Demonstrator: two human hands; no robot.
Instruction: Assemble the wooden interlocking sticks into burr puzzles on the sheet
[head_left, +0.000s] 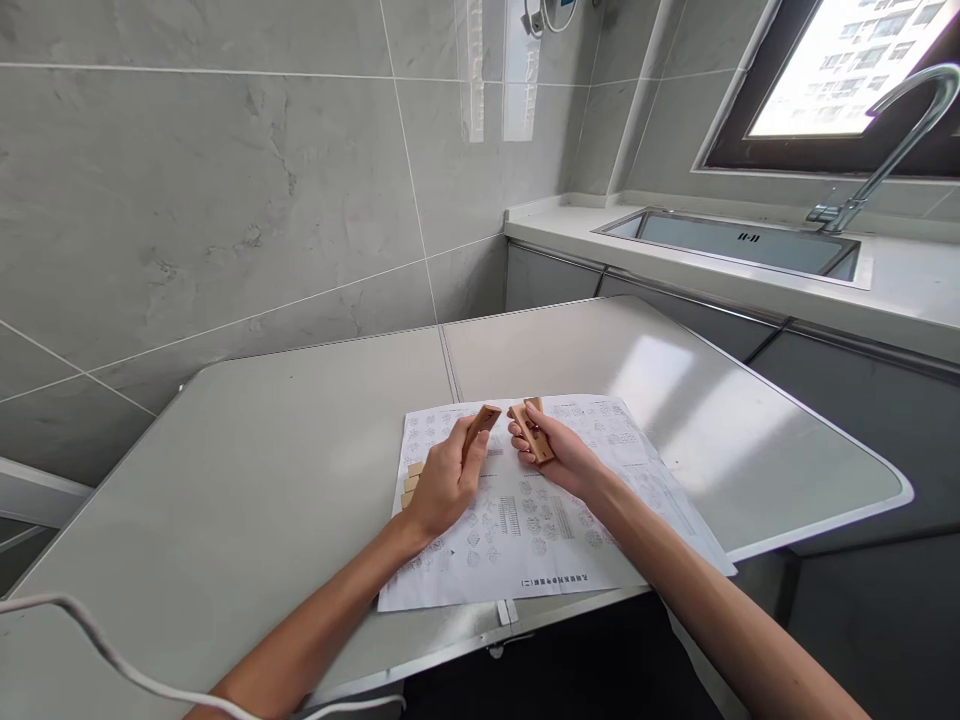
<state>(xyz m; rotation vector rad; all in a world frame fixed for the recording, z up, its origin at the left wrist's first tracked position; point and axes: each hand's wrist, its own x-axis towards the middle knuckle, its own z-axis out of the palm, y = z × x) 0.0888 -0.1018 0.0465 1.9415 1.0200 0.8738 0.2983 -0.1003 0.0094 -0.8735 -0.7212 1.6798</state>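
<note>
My left hand (447,480) is closed around a brown wooden puzzle piece (484,420), its end sticking out past the thumb. Close by on the right, my right hand (561,450) grips wooden puzzle pieces (534,436), at least two of them, crossing each other. The pieces in the two hands are a small gap apart. Both hands are above a printed instruction sheet (517,545) with small diagrams. Several lighter wooden pieces (412,484) lie on the sheet, partly hidden behind my left hand.
The sheet lies on a pale folding table (300,450) with a seam across it. A white cable (97,640) runs along the lower left. Behind to the right are a counter with a sink (735,240) and a faucet (892,150). A grey tiled wall (225,200) borders the table.
</note>
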